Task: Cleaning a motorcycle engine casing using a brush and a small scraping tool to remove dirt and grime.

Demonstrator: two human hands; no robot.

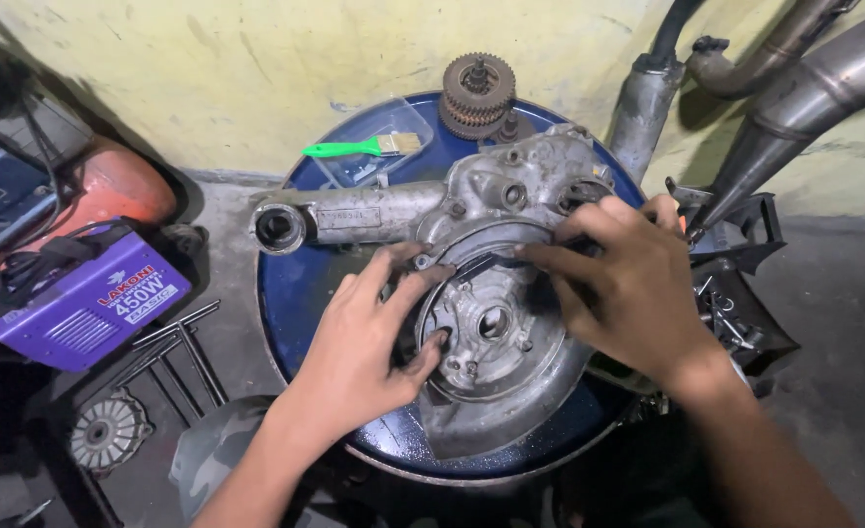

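Head view: left hand (pixel 359 337) & right hand (pixel 628 284) fingers pinched a dark curved brake shoe (pixel 481 262) onto grey aluminium engine casing (pixel 496 342), mid-fitting; next needs firm seating.

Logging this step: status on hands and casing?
Left hand and right hand both pressing a dark curved strip on the engine casing. Nothing in the way.
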